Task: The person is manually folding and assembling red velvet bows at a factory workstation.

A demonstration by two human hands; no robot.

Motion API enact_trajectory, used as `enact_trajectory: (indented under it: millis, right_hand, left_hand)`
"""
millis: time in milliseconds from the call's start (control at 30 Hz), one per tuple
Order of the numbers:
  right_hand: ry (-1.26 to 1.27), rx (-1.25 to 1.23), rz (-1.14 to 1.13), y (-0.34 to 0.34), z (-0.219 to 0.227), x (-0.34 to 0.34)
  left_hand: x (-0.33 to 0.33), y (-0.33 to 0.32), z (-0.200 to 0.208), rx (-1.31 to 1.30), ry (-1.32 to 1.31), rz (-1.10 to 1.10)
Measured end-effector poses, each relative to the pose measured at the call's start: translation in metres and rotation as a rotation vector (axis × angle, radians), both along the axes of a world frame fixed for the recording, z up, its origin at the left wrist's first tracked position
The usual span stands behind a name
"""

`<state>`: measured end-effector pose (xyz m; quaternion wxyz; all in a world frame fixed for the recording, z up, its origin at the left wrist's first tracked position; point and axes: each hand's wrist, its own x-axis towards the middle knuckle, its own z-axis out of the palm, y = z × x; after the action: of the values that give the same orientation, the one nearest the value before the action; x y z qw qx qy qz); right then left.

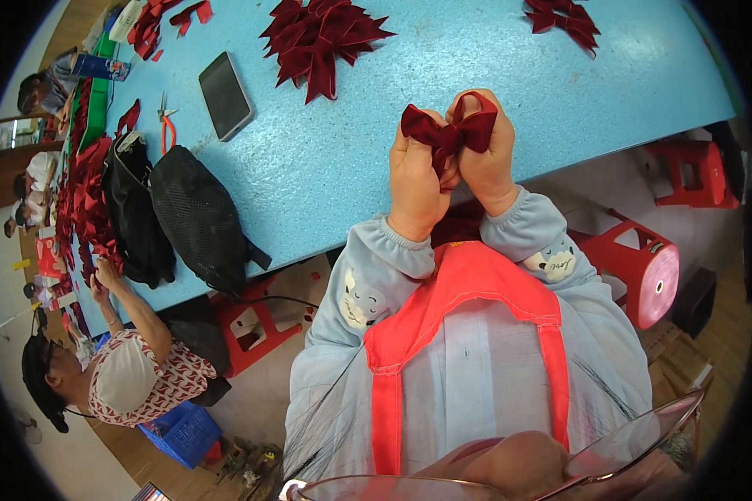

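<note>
Bow (pixel 449 135) of dark red velvet, held up in two bare hands at the near edge of a pale blue worktop (pixel 510 79). Left hand (pixel 415 184) at the left loop and the tail below, right hand (pixel 491 159) at the right loop; fingers (pixel 471 104) of both pinching the fabric, one tip showing inside the right loop, others behind the ribbon and impossible to make out.

Farther across, a pile of similar bows (pixel 322 42), with a smaller red cluster (pixel 562 21) well apart to the right. To the left, a dark phone (pixel 226 96) lying flat, near orange-handled pliers (pixel 167 125) and two black bags (pixel 196 204) side by side. Beyond these, a long heap of red ribbon (pixel 92 188).

Below the wrists, grey-blue sleeves (pixel 376 267) and a bright red apron (pixel 485 280). At right, beside the worktop, red stools (pixel 643 271). At lower left, a co-worker (pixel 129 367) in a dark cap, hands near the ribbon heap.
</note>
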<state>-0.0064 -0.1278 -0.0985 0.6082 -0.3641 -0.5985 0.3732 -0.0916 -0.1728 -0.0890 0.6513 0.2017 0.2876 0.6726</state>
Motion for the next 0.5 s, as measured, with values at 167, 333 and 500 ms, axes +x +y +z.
enact_trajectory:
  millis: [167, 333, 500]
  right_hand:
    - [-0.018, -0.041, 0.011, -0.0016, -0.0042, 0.0007]
    - [-0.018, -0.025, -0.027, -0.0020, -0.0043, -0.0011]
    - [-0.047, -0.053, -0.049, -0.0030, -0.0053, -0.0006]
  left_hand:
    - [0.0032, -0.0022, 0.0007, -0.060, -0.004, 0.030]
    - [0.0044, -0.0040, 0.0023, -0.114, -0.015, 0.053]
    - [0.0056, -0.0049, 0.0009, -0.155, -0.024, 0.062]
